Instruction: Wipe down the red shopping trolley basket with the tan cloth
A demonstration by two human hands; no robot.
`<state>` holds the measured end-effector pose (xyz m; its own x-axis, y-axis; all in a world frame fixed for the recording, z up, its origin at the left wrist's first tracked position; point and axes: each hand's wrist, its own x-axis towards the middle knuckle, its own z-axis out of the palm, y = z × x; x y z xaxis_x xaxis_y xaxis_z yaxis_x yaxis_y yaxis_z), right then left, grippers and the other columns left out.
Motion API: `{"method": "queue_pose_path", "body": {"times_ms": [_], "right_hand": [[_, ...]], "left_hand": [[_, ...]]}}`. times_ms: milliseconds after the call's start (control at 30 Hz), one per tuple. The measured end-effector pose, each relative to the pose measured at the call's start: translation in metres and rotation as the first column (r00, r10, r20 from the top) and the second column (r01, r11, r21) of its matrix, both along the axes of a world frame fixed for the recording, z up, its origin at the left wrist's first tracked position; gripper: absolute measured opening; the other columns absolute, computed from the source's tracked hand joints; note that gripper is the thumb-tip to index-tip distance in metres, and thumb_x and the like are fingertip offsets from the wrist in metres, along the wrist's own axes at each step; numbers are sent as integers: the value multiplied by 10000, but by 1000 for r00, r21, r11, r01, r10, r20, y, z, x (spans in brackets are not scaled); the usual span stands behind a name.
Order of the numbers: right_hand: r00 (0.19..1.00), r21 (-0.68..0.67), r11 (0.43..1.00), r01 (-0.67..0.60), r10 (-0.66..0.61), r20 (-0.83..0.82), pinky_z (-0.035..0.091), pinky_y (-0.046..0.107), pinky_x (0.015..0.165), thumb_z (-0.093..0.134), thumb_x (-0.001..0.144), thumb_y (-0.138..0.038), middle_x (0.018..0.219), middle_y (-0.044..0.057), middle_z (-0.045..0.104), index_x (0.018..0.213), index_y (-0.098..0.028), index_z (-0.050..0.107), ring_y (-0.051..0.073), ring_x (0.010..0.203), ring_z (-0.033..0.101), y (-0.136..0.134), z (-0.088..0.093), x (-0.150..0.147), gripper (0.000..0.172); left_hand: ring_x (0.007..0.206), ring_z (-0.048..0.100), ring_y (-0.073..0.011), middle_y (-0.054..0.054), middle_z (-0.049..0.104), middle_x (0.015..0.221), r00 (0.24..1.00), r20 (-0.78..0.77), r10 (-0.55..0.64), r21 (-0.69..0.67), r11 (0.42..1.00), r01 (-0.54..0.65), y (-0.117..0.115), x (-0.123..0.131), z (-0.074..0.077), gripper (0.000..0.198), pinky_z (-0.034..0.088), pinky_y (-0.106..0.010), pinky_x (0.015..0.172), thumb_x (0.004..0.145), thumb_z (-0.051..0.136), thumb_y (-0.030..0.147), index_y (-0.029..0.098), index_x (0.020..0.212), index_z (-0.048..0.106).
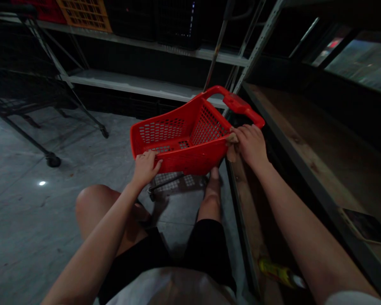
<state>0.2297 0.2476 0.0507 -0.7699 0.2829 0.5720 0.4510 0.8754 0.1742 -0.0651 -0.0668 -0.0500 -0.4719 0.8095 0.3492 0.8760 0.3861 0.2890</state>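
A small red plastic shopping cart (190, 157) with perforated walls stands tilted in front of my knees, its basket holding nothing that I can see. My left hand (146, 167) grips the near rim at the cart's left end, thumb outside and fingers over the edge. At the other end of that rim, close to the red push handle (238, 105), my right hand (251, 146) is closed on a brown cloth (231, 148). The cloth touches the corner of the basket and hangs down a little. Part of the wheeled base shows under the basket.
A wooden shelf (292, 144) with a dark edge runs along my right, with a phone (368, 226) lying on it. Lower down lies a yellow bottle (277, 271). Behind the cart stands a metal rack (130, 84) with crates. A larger wheeled cart (51, 159) is at left.
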Motion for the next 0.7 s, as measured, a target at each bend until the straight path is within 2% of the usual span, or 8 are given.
{"method": "queue_pose_path", "body": {"times_ms": [67, 167, 300, 400, 467, 567, 633, 700], "right_hand": [[981, -60, 996, 67, -77, -176, 464, 555, 1185, 424, 1028, -195, 1355, 163, 710, 1397, -155, 668, 319, 1319, 615, -11, -18, -14, 444], [909, -171, 980, 102, -161, -383, 500, 546, 1152, 377, 1006, -162, 1349, 183, 709, 1368, -148, 689, 315, 1305, 628, -54, -66, -55, 478], [964, -230, 973, 34, -93, -250, 537, 499, 1152, 317, 996, -87, 1394, 128, 705, 1401, -216, 688, 265, 1337, 641, -135, -125, -124, 564], [956, -241, 970, 31, -99, -276, 580, 470, 1109, 413, 1015, -123, 1358, 76, 723, 1366, -300, 711, 263, 1314, 653, -165, -143, -152, 493], [946, -235, 972, 17, -92, -310, 592, 454, 1081, 458, 1019, -149, 1305, 86, 730, 1297, -303, 746, 262, 1264, 668, -157, -143, -150, 429], [889, -195, 978, 71, -150, -432, 575, 484, 1068, 482, 992, -153, 1243, 117, 710, 1233, -290, 777, 277, 1189, 672, -112, -133, -118, 405], [777, -237, 943, 233, -327, -538, 546, 542, 1060, 471, 978, -169, 1241, 155, 679, 1213, -269, 784, 315, 1175, 646, -73, -121, -91, 404], [620, -360, 868, 343, -497, -607, 498, 611, 1084, 429, 971, -197, 1321, 213, 615, 1255, -203, 752, 372, 1260, 580, -38, -107, -70, 431]], "left_hand": [[1163, 641, -368, -168, 722, 1208, 1000, -12, 26, 2, 1000, -26, 1, 2, 0, 304, 442, -503, 994, 1027, 511, 391, 177, 1216, 617], [1171, 637, -372, -167, 721, 1198, 998, -37, 51, -6, 999, -51, 1, 6, 0, 308, 439, -495, 986, 1022, 528, 406, 174, 1203, 618], [1173, 637, -371, -165, 716, 1201, 996, -56, 63, -8, 998, -64, -1, 10, 3, 294, 446, -492, 978, 1013, 539, 383, 179, 1210, 616], [1164, 647, -359, -155, 722, 1194, 997, -57, 60, -8, 998, -61, -4, 10, 4, 267, 457, -481, 975, 1007, 544, 362, 197, 1207, 609], [1159, 654, -353, -151, 726, 1191, 998, -58, 39, -9, 999, -39, -6, 9, 4, 256, 467, -473, 969, 1004, 550, 357, 206, 1202, 606], [1164, 656, -355, -156, 725, 1217, 997, -68, 25, 0, 1000, -25, -9, 10, 2, 275, 473, -476, 964, 1001, 558, 369, 211, 1221, 604], [1159, 656, -360, -162, 722, 1224, 996, -86, 35, 6, 999, -35, -9, 13, 0, 297, 473, -479, 954, 999, 564, 389, 210, 1233, 603], [1127, 659, -363, -163, 723, 1200, 993, -107, 47, 10, 999, -47, -10, 16, -1, 309, 473, -479, 931, 995, 567, 409, 204, 1223, 605]]}}
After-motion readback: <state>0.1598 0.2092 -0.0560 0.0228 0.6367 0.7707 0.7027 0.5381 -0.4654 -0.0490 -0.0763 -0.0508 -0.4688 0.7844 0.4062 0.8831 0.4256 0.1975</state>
